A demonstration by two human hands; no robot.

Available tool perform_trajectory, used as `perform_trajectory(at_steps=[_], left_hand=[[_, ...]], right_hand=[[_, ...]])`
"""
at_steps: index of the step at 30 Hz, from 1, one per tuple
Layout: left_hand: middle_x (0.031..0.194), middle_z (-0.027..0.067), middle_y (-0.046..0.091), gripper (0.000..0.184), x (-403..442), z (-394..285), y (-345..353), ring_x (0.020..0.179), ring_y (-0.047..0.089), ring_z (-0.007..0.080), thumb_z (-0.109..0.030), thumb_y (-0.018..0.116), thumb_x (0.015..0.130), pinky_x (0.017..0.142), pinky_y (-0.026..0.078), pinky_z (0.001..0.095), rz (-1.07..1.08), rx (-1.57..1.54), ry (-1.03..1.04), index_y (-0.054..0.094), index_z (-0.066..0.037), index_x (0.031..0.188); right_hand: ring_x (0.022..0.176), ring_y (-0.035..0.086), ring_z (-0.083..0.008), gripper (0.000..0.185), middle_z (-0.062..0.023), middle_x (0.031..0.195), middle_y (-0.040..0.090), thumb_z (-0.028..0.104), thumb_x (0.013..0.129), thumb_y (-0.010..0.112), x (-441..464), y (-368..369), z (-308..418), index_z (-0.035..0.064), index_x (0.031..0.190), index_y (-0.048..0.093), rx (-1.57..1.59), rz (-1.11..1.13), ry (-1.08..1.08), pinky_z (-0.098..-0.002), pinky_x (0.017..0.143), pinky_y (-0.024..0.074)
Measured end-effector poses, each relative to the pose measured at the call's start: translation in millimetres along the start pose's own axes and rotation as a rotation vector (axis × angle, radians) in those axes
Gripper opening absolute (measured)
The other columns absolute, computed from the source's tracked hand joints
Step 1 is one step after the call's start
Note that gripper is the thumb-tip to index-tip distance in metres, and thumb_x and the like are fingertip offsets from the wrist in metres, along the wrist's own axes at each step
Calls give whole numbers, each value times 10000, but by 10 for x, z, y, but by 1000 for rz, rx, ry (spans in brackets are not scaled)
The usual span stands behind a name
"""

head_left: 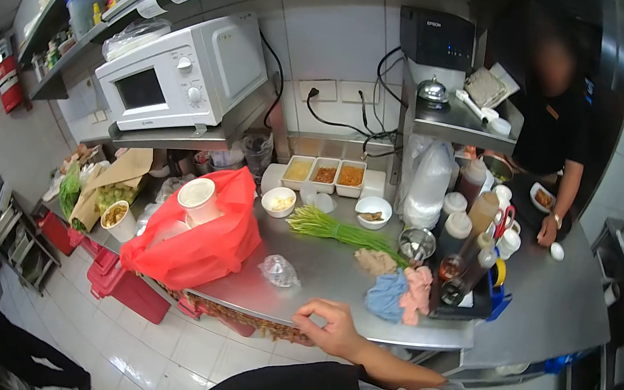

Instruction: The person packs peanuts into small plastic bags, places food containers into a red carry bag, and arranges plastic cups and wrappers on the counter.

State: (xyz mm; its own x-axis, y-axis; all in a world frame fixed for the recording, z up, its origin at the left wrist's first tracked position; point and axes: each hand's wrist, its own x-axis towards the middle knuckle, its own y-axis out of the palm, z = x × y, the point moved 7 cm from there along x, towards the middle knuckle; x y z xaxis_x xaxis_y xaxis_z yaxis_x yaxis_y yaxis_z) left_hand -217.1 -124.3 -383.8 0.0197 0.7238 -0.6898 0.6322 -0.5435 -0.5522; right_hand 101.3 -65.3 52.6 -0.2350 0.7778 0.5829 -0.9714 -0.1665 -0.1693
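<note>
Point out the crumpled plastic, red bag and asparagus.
Crumpled plastic (280, 271): head view, middle of the clear wad.
Red bag (215, 249): head view, its front side, below the white tub (197, 200).
Asparagus (341, 230): head view, mid-bunch on the green stalks.

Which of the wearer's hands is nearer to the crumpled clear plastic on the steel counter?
Right. The right hand is just below and right of the crumpled clear plastic in the picture, not touching it. The left hand is out of view.
</note>
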Motion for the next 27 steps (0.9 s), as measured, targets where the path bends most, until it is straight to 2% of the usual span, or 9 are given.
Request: perform_trajectory(at_steps=[4, 7, 8, 10, 11, 16, 22, 27], left_hand=[[1280, 173, 501, 660, 74, -606, 352, 1125, 518, 358, -353, 681, 715, 923, 432, 404, -51, -82, 12, 472, -124, 1298], [1270, 174, 507, 651, 151, -1041, 629, 1120, 522, 357, -353, 679, 716, 920, 434, 404, -71, -134, 25, 478, -126, 1292], [1266, 174, 509, 647, 174, -1161, 723, 1118, 523, 357, -353, 678, 716, 919, 435, 405, -77, -150, 28, 480, -126, 1290], [1260, 175, 513, 641, 208, -1396, 883, 1114, 525, 356, -354, 676, 717, 916, 436, 405, -73, -166, 37, 485, -127, 1285], [1257, 175, 515, 638, 210, -1500, 955, 1113, 526, 356, -354, 676, 717, 915, 436, 405, -67, -169, 39, 487, -127, 1283], [1240, 176, 525, 623, 224, -1907, 1176, 1103, 532, 354, -355, 672, 718, 910, 439, 406, -50, -160, 48, 497, -129, 1272], [1221, 178, 538, 605, 225, -2043, 1290, 1092, 539, 353, -356, 668, 720, 903, 442, 407, -48, -162, 17, 510, -131, 1259], [1204, 180, 548, 590, 208, -2046, 1307, 1083, 545, 351, -356, 664, 721, 898, 445, 408, -49, -168, -24, 520, -133, 1248]], right_hand=[[708, 622, -193, 72, -87, 777, 634, 96, 820, 651, -96, -371, 143, 28, 842, 640, -5, 247, -110, -283, 623, 471], [702, 615, -160, 77, -64, 781, 639, 108, 827, 650, -419, -662, 8, 36, 855, 645, 48, 347, -84, -273, 634, 470], [710, 604, -112, 73, -46, 787, 641, 97, 842, 643, -537, -733, -67, 24, 849, 642, 143, 401, 110, -256, 620, 459], [707, 601, -105, 77, -39, 794, 644, 98, 850, 637, -649, -872, -198, 22, 861, 638, 188, 441, 194, -255, 625, 459], [706, 600, -101, 79, -36, 797, 646, 99, 853, 634, -698, -944, -227, 22, 867, 636, 215, 447, 243, -255, 627, 460], [700, 605, -107, 94, -41, 785, 645, 112, 839, 648, -666, -1312, -167, 22, 862, 638, 207, 433, 60, -246, 630, 463], [725, 618, -111, 57, -46, 785, 652, 79, 842, 638, -756, -1746, -293, 24, 855, 643, 187, 355, 169, -242, 664, 468], [707, 619, -100, 103, -37, 770, 656, 127, 841, 655, -829, -1863, -473, 25, 856, 649, 121, 395, 190, -245, 652, 474]])
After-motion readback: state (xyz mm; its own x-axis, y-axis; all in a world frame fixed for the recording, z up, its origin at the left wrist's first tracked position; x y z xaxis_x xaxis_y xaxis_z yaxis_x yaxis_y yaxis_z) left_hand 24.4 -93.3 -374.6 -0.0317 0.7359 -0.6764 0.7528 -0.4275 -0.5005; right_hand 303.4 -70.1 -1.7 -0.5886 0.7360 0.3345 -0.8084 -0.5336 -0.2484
